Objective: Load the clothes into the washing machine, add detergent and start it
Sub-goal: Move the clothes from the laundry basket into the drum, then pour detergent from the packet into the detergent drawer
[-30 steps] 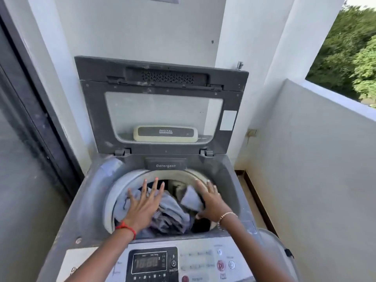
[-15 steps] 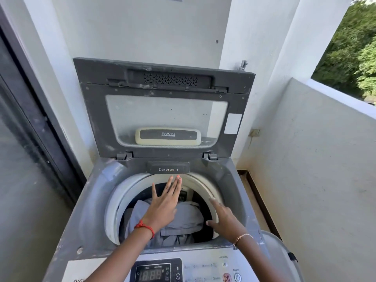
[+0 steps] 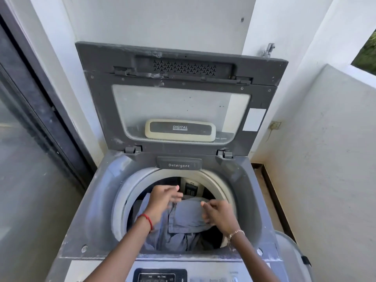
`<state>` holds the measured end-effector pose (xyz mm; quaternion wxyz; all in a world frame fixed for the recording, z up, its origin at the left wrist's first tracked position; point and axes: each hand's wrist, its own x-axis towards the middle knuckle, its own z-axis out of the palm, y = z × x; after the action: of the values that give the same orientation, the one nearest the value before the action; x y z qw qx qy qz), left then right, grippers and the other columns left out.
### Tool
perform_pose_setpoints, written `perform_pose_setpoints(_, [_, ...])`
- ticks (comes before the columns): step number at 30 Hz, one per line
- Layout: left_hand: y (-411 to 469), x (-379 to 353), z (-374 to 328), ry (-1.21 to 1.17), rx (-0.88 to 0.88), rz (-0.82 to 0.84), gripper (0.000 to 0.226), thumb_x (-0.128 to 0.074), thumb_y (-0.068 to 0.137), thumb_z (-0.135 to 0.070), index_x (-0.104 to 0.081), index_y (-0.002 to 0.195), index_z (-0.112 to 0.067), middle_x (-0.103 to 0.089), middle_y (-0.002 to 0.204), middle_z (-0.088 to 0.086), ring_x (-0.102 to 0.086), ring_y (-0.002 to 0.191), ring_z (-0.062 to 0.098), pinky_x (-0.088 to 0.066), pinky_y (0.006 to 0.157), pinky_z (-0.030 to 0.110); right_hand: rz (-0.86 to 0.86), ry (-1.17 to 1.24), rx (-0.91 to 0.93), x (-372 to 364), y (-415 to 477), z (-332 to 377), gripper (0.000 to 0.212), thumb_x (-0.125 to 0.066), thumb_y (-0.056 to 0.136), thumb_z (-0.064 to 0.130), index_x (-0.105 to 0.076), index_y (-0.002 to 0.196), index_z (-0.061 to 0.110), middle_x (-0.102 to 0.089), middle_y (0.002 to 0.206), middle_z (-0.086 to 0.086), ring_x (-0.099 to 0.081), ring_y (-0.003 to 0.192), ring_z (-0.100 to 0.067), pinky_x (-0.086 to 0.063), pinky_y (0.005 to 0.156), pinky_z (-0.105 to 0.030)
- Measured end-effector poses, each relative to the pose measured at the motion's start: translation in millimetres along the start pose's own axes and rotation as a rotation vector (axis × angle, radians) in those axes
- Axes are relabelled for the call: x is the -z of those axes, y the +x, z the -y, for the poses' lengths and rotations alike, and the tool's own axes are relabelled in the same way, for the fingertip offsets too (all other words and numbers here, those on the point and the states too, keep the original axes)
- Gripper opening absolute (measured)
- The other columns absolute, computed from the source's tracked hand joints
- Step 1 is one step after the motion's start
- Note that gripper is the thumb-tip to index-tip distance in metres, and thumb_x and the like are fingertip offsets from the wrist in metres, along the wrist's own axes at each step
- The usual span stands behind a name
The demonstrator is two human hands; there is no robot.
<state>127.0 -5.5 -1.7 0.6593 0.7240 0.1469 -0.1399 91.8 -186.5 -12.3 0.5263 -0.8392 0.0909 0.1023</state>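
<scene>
A grey top-loading washing machine (image 3: 101, 200) stands before me with its lid (image 3: 179, 98) raised upright. Blue-grey clothes (image 3: 183, 220) lie piled inside the round drum. My left hand (image 3: 162, 202), a red band at its wrist, hovers blurred over the left of the pile with its fingers loosely spread. My right hand (image 3: 218, 215) is over the right of the pile, fingers curled by the edge of a grey garment; whether it grips the cloth is unclear. A closed flap marked Detergent (image 3: 179, 164) sits at the back of the drum rim. The control panel (image 3: 160, 275) shows at the bottom edge.
A dark-framed glass door (image 3: 30, 139) runs along the left. White walls close in behind and on the right, with a tap (image 3: 268, 50) on the pillar. A grey rounded container (image 3: 291, 257) stands at the machine's right side.
Both hands have drawn back and closer together over the clothes. The left hand was stretched flat toward the drum's back; now it is pulled in and blurred. The pile lies lower in the drum.
</scene>
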Motion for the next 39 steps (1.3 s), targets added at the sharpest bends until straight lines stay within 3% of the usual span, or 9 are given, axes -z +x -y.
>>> perform_pose_setpoints(3, [23,5,-2,-0.351,0.184,0.001,0.02,-0.053,0.094,-0.025,-0.059,0.103,-0.009,-0.065,0.111,0.014,-0.064,0.095,0.023,-0.05,0.079,0.037,0.028,0.204,-0.135,3,30,4,0.024,-0.058,0.09,0.025,-0.063,0.082,0.003,-0.063,0.067,-0.01,-0.058,0.056,-0.02,-0.049,0.049,-0.03])
perform_pose_setpoints(7, [60,10,-1,-0.577,0.277,-0.081,0.052,-0.048,0.095,-0.032,-0.039,0.133,0.003,-0.048,0.134,0.019,-0.046,0.127,0.029,-0.045,0.09,0.047,0.036,0.482,-0.281,3,73,16,0.026,-0.055,0.092,0.026,-0.061,0.094,0.001,-0.064,0.075,-0.011,-0.064,0.066,-0.021,-0.055,0.051,-0.035])
perform_pose_setpoints(12, [95,2,-2,-0.674,0.327,-0.176,0.068,-0.054,0.09,-0.039,-0.029,0.14,0.0,-0.033,0.144,0.022,-0.036,0.133,0.033,-0.04,0.097,0.055,0.024,0.744,-0.43,-6,112,28,0.017,-0.057,0.09,0.018,-0.055,0.089,0.001,-0.056,0.08,-0.016,-0.06,0.08,-0.029,-0.057,0.058,-0.048])
perform_pose_setpoints(17, [118,-4,-7,-0.766,0.314,-0.247,0.07,-0.056,0.088,-0.042,-0.025,0.143,-0.012,-0.023,0.147,0.021,-0.033,0.132,0.039,-0.039,0.097,0.058,-0.073,0.897,-0.492,-15,142,34,0.04,-0.063,0.086,0.014,-0.047,0.118,-0.005,-0.044,0.106,-0.023,-0.057,0.101,-0.037,-0.05,0.081,-0.056])
perform_pose_setpoints(20, [128,-6,-5,-0.795,0.287,-0.28,0.067,-0.053,0.09,-0.041,-0.027,0.142,-0.009,-0.026,0.147,0.02,-0.033,0.133,0.037,-0.039,0.099,0.057,-0.09,0.96,-0.488,-17,149,36,0.03,-0.065,0.083,0.009,-0.051,0.108,0.0,-0.042,0.11,-0.023,-0.052,0.1,-0.036,-0.048,0.088,-0.058])
perform_pose_setpoints(22, [130,-8,0,-0.811,0.262,-0.317,0.062,-0.054,0.09,-0.041,-0.034,0.139,-0.009,-0.033,0.144,0.018,-0.038,0.131,0.034,-0.043,0.094,0.052,-0.063,1.04,-0.491,-20,150,35,0.017,-0.062,0.084,0.008,-0.052,0.096,0.001,-0.043,0.125,-0.028,-0.051,0.111,-0.041,-0.047,0.092,-0.057])
perform_pose_setpoints(27, [133,-8,-5,-0.853,0.197,-0.419,0.041,-0.066,0.083,-0.039,-0.055,0.109,-0.01,-0.055,0.109,0.012,-0.053,0.114,0.031,-0.053,0.07,0.039,-0.053,1.172,-0.479,-25,155,32,0.028,-0.066,0.083,0.014,-0.047,0.1,0.003,-0.032,0.14,-0.029,-0.047,0.12,-0.046,-0.046,0.095,-0.054])
perform_pose_setpoints(35, [138,-8,7,-0.762,0.134,-0.474,0.04,-0.064,0.086,-0.034,-0.054,0.11,-0.004,-0.054,0.116,0.016,-0.057,0.102,0.03,-0.053,0.076,0.037,-0.206,1.219,-0.48,-32,158,34,0.011,-0.064,0.081,0.003,-0.054,0.076,0.002,-0.035,0.136,-0.036,-0.049,0.116,-0.049,-0.05,0.088,-0.051])
perform_pose_setpoints(39, [139,-8,6,-0.732,0.158,-0.522,0.037,-0.066,0.084,-0.034,-0.061,0.094,0.001,-0.056,0.083,0.011,-0.058,0.084,0.025,-0.054,0.067,0.031,-0.25,1.186,-0.483,-33,158,38,0.015,-0.063,0.082,0.006,-0.051,0.073,0.002,-0.036,0.135,-0.032,-0.052,0.112,-0.048,-0.051,0.087,-0.051])
